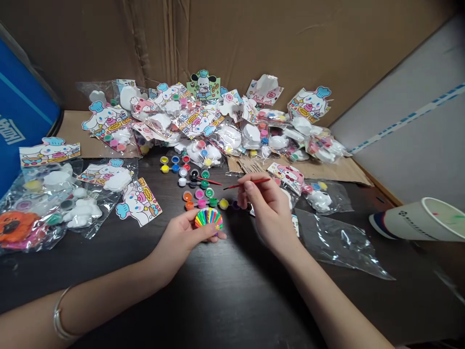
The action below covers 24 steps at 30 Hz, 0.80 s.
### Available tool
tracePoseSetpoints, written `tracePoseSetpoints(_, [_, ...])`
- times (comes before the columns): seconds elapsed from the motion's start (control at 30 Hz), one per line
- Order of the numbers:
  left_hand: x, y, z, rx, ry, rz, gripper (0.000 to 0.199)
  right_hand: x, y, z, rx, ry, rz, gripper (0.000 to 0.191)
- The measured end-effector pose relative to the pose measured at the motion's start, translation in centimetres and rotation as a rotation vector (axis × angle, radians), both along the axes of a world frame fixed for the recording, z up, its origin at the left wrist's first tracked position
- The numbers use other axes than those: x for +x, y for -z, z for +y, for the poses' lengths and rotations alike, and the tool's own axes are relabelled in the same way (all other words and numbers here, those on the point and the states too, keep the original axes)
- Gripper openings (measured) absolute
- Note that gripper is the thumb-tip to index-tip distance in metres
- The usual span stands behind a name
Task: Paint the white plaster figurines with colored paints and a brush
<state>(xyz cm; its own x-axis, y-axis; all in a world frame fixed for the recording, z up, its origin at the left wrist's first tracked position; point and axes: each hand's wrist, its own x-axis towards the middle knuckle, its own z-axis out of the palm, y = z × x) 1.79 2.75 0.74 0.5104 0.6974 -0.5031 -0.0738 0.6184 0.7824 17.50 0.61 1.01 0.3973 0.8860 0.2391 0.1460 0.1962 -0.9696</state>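
Note:
Between thumb and fingers, my left hand (189,233) holds a small shell-shaped piece (209,218) painted in rainbow stripes, just above the dark table (218,300). My right hand (267,206) pinches a thin red paintbrush (254,182), its dark tip pointing left over the table. Small open paint pots (175,168) in several colours stand in joined strips beyond the shell piece. A second red brush (210,181) lies beside the black pot (194,174). Below my right hand, a card and white piece are partly hidden.
Bagged white figures with cartoon cards (199,122) are heaped along the cardboard at the back. More bags (82,213) lie at the left. At the right are an empty clear bag (337,240) and a paper cup (417,219); a blue box (25,92) stands far left.

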Motion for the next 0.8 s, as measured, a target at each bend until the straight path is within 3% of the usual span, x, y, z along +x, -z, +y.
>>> tracePoseSetpoints(0.6, [-0.07, -0.11, 0.05, -0.067, -0.021, -0.129, 0.032, 0.08, -0.2, -0.25, -0.001, 0.03, -0.068, 0.013])
tracePoseSetpoints(0.8, [-0.14, -0.24, -0.25, 0.055, 0.098, -0.032, 0.027, 0.44, 0.25, -0.23, 0.004, 0.094, -0.326, 0.015])
